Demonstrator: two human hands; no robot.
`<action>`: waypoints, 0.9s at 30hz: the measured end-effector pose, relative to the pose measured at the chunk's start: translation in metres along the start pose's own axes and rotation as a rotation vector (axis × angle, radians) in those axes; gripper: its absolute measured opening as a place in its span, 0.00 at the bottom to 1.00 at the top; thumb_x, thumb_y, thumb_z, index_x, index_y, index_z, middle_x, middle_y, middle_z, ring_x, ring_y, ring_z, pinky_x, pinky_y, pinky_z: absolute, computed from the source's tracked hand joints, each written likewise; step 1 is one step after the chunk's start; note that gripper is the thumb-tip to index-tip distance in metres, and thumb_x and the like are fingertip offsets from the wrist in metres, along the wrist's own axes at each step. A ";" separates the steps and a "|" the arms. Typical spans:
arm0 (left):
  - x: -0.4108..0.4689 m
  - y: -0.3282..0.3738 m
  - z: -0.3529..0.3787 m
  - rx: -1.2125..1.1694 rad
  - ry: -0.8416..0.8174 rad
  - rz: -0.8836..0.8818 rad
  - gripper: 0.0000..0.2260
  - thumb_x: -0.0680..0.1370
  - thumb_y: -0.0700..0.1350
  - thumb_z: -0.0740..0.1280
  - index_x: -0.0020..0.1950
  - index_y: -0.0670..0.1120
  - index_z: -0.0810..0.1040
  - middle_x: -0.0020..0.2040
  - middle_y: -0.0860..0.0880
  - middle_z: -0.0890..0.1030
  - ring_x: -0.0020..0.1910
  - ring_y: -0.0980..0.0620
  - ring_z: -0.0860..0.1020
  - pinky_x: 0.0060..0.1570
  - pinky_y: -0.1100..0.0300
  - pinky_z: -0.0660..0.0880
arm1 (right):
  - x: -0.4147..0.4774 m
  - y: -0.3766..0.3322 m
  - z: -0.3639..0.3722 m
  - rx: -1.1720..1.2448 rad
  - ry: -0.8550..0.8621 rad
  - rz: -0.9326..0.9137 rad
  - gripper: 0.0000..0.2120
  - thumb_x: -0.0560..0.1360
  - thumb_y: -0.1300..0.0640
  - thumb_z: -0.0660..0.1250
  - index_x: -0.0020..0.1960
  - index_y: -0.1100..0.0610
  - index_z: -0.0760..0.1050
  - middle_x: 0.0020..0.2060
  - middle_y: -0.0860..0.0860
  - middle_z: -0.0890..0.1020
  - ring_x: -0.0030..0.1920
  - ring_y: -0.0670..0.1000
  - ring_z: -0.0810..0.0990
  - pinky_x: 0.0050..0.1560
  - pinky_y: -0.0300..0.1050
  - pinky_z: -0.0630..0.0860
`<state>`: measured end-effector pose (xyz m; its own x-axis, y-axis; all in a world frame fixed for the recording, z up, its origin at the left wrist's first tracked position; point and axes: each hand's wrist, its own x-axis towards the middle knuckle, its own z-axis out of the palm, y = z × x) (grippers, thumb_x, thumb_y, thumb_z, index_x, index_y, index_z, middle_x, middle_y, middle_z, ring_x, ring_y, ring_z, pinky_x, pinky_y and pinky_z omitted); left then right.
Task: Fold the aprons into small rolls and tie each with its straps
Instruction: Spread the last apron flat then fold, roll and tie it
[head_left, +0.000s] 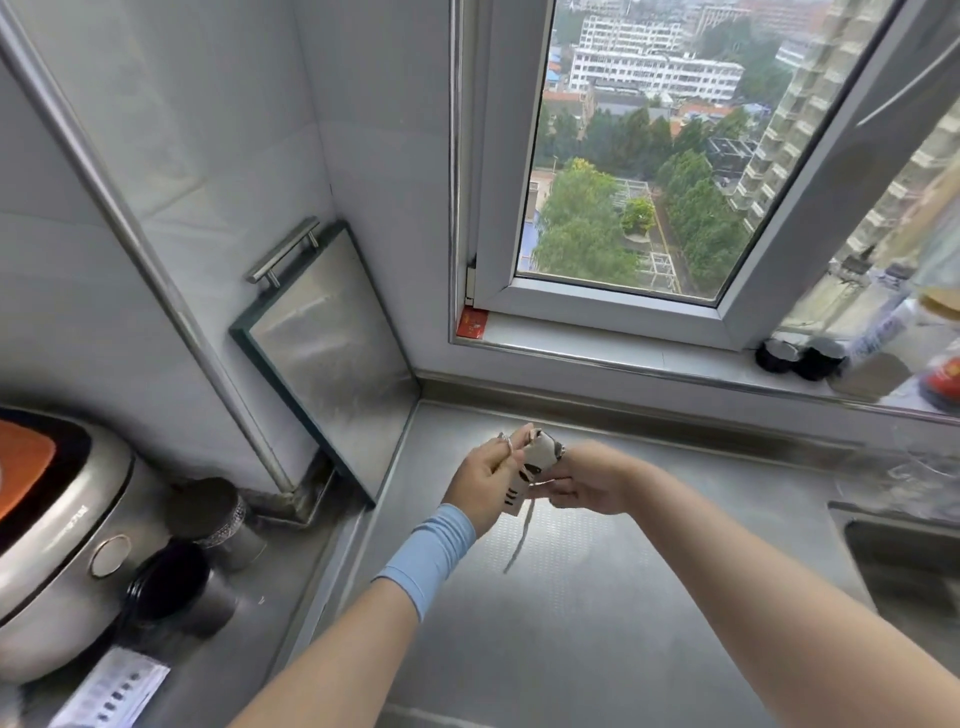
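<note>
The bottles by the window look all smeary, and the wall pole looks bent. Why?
Head view: the bottles at the right edge are blurred; the wide lens bends the pole; soft daylight from the window lights the steel counter.

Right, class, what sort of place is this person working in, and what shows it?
Most likely a home kitchen, high up: a stainless steel counter with a sink at right, a rice cooker at left, and a window over treetops.
</note>
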<state>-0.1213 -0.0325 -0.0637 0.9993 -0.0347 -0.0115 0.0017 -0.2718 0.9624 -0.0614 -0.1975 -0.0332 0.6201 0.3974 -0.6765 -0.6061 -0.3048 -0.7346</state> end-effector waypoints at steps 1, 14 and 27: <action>-0.002 -0.003 -0.001 0.063 0.001 0.051 0.15 0.82 0.46 0.61 0.67 0.59 0.75 0.56 0.57 0.80 0.58 0.53 0.74 0.60 0.63 0.69 | 0.001 0.000 -0.002 0.124 -0.004 0.004 0.12 0.80 0.64 0.55 0.56 0.61 0.77 0.49 0.58 0.85 0.51 0.56 0.85 0.44 0.45 0.78; -0.020 -0.062 0.002 0.110 0.086 -0.128 0.08 0.78 0.49 0.68 0.53 0.55 0.85 0.47 0.54 0.83 0.50 0.56 0.78 0.57 0.53 0.76 | 0.041 0.049 0.027 0.095 0.186 -0.166 0.09 0.74 0.68 0.68 0.53 0.66 0.82 0.51 0.62 0.84 0.46 0.56 0.84 0.46 0.51 0.83; -0.036 -0.111 0.028 0.319 0.035 -0.255 0.10 0.79 0.46 0.65 0.56 0.54 0.84 0.51 0.54 0.84 0.54 0.57 0.73 0.53 0.72 0.64 | 0.064 0.132 0.051 0.048 0.452 -0.233 0.22 0.71 0.66 0.72 0.64 0.59 0.74 0.46 0.49 0.86 0.51 0.47 0.84 0.53 0.44 0.81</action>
<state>-0.1588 -0.0280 -0.1775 0.9690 0.1040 -0.2242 0.2438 -0.5519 0.7975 -0.1269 -0.1686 -0.1711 0.8887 0.0330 -0.4573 -0.4414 -0.2079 -0.8729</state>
